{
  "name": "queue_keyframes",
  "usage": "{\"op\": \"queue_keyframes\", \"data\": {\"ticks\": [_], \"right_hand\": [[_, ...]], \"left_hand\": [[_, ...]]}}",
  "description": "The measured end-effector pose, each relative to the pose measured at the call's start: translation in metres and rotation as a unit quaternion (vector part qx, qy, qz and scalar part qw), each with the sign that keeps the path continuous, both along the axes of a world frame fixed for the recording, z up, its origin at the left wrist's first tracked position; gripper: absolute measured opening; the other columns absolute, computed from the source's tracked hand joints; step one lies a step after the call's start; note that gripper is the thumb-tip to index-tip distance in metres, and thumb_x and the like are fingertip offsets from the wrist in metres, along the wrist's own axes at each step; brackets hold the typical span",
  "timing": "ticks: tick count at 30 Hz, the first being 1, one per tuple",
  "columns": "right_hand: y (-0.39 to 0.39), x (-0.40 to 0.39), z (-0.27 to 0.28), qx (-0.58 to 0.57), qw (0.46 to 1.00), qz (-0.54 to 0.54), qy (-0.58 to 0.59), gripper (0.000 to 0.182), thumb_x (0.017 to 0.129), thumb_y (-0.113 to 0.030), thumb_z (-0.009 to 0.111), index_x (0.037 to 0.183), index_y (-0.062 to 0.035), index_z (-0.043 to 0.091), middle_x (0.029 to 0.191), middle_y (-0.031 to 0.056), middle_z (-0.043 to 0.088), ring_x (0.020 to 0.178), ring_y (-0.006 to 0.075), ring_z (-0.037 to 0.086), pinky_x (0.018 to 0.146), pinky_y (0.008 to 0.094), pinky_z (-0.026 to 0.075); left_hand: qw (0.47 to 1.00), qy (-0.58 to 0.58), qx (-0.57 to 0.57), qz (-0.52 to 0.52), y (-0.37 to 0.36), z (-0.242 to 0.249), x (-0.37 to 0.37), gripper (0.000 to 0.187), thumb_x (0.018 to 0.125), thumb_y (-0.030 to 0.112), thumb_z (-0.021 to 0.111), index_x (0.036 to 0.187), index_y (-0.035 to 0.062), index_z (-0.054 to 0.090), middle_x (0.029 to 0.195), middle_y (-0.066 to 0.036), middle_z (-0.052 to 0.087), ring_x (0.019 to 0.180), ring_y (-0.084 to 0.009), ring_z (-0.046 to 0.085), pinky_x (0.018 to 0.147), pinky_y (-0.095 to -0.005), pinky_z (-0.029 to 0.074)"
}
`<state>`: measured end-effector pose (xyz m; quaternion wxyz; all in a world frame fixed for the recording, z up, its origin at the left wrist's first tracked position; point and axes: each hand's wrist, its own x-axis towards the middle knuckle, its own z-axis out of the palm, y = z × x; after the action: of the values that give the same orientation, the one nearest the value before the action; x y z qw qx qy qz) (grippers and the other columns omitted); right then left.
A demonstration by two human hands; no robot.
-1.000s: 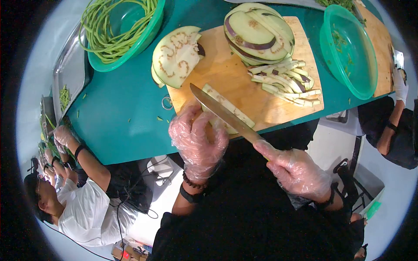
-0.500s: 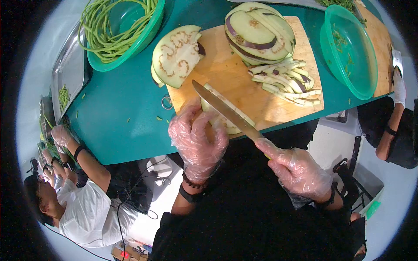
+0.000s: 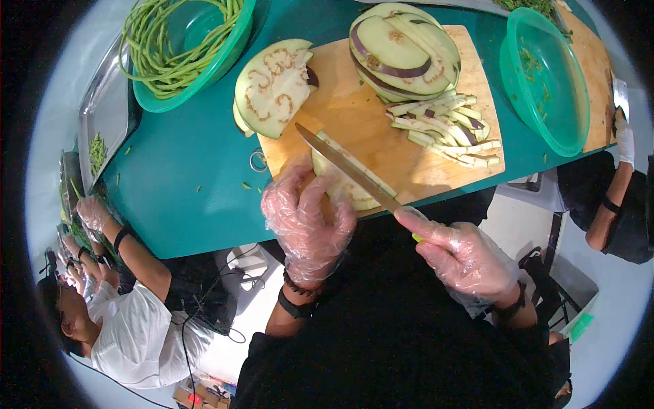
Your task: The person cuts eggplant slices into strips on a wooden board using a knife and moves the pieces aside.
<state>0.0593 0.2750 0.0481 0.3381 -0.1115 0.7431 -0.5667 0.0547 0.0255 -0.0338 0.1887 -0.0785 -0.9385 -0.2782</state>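
My right hand [image 3: 463, 255], in a clear plastic glove, is closed round the handle of a knife [image 3: 351, 168], its blade lying across an eggplant slice [image 3: 361, 192]. My left hand [image 3: 310, 218], gloved too, presses on that slice with curled fingers, left of the blade at the board's near edge. On the wooden cutting board [image 3: 340, 88] are a stack of eggplant slices [image 3: 402, 51] and, below it, a pile of eggplant strips [image 3: 446, 129]. More round slices [image 3: 272, 88] overlap the board's left edge.
A green bowl of long beans [image 3: 191, 88] stands at the upper left, beside a metal tray [image 3: 109, 112]. Another green bowl [image 3: 545, 88] with leaf scraps is on the right. People in gloves work at both sides; one holds a blade at the far right.
The knife and my right hand have shifted slightly left and back. My left hand stays on the slice. The whole view has drifted a little to the left.
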Motion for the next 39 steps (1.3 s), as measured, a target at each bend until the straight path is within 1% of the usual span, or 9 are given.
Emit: {"op": "queue_keyframes", "data": {"ticks": [2,4,8,11,17,20,27,31,39], "right_hand": [[-0.002,-0.006,0.006,0.016,0.999,0.015,-0.033,0.05,0.106,-0.008,0.056,0.155,-0.0058,0.048,0.124,0.0149,0.055,0.114,0.0239,0.052,0.097,0.0334,0.044],[-0.002,-0.01,0.008,0.018,0.998,0.021,-0.061,0.051,0.106,-0.006,0.054,0.156,-0.0055,0.047,0.153,0.0178,0.057,0.141,0.0276,0.056,0.114,0.0352,0.044],[-0.002,-0.009,0.003,-0.001,0.996,0.001,-0.084,0.05,0.107,-0.008,0.054,0.157,-0.0079,0.047,0.149,0.018,0.061,0.137,0.0233,0.06,0.112,0.0341,0.044],[-0.008,-0.023,0.012,0.061,0.978,0.002,-0.2,0.05,0.108,-0.011,0.055,0.157,-0.011,0.048,0.143,0.0185,0.065,0.132,0.0225,0.063,0.109,0.0334,0.046],[-0.016,-0.023,-0.007,0.017,0.998,-0.004,-0.065,0.05,0.107,-0.015,0.058,0.156,-0.0135,0.05,0.124,0.0212,0.072,0.102,0.0241,0.071,0.096,0.0344,0.052],[-0.019,-0.02,-0.01,0.01,0.999,-0.007,-0.029,0.049,0.107,-0.015,0.058,0.155,-0.0134,0.051,0.117,0.0223,0.072,0.089,0.0256,0.069,0.091,0.0347,0.052],[-0.008,-0.017,0.005,0.091,0.988,0.007,-0.127,0.048,0.107,-0.014,0.057,0.155,-0.0121,0.051,0.123,0.0188,0.072,0.089,0.0173,0.063,0.09,0.0307,0.051],[0.005,0.004,-0.015,-0.002,0.999,-0.047,-0.014,0.048,0.108,-0.013,0.057,0.155,-0.0093,0.051,0.102,0.0089,0.072,0.077,0.0127,0.052,0.078,0.029,0.05],[0.009,-0.001,-0.008,-0.005,0.991,-0.106,-0.083,0.051,0.108,-0.013,0.056,0.158,-0.0071,0.047,0.081,0.0011,0.057,0.069,0.0076,0.043,0.068,0.0251,0.045]], "left_hand": [[1.0,-0.006,-0.002,0.002,-0.001,-0.001,0.001,0.047,0.067,0.009,0.08,0.111,0.0098,0.065,0.128,-0.017,0.062,0.111,-0.0388,0.061,0.092,-0.0503,0.046],[1.0,-0.003,0.0,0.002,-0.001,-0.003,0.001,0.047,0.067,0.009,0.08,0.111,0.0099,0.065,0.128,-0.017,0.062,0.111,-0.0389,0.061,0.093,-0.0504,0.046],[1.0,0.004,-0.002,-0.002,-0.001,-0.003,0.001,0.047,0.067,0.008,0.079,0.111,0.0101,0.065,0.128,-0.017,0.062,0.112,-0.0391,0.061,0.094,-0.0506,0.046],[1.0,0.001,-0.008,0.0,0.002,0.001,0.001,0.047,0.068,0.008,0.079,0.112,0.0102,0.065,0.127,-0.017,0.063,0.111,-0.0391,0.061,0.093,-0.0509,0.046],[1.0,0.022,-0.005,-0.012,0.001,-0.001,-0.002,0.047,0.069,0.007,0.079,0.114,0.0097,0.066,0.124,-0.018,0.064,0.107,-0.0394,0.064,0.089,-0.0505,0.049],[1.0,0.021,-0.008,-0.004,0.003,0.001,-0.001,0.047,0.069,0.006,0.078,0.114,0.0095,0.066,0.123,-0.018,0.065,0.106,-0.0396,0.064,0.089,-0.05,0.049],[1.0,0.017,0.019,0.0,0.002,0.002,-0.002,0.041,0.071,0.006,0.079,0.11,0.0097,0.068,0.122,-0.018,0.065,0.106,-0.0386,0.063,0.09,-0.049,0.049],[1.0,0.021,0.01,0.008,0.004,0.002,-0.001,0.04,0.071,0.007,0.079,0.11,0.0097,0.068,0.121,-0.017,0.065,0.106,-0.0381,0.063,0.09,-0.0488,0.049],[1.0,0.015,0.024,0.006,0.002,0.002,0.001,0.04,0.072,0.007,0.08,0.11,0.0103,0.068,0.122,-0.015,0.065,0.109,-0.0374,0.062,0.093,-0.0485,0.047]]}}
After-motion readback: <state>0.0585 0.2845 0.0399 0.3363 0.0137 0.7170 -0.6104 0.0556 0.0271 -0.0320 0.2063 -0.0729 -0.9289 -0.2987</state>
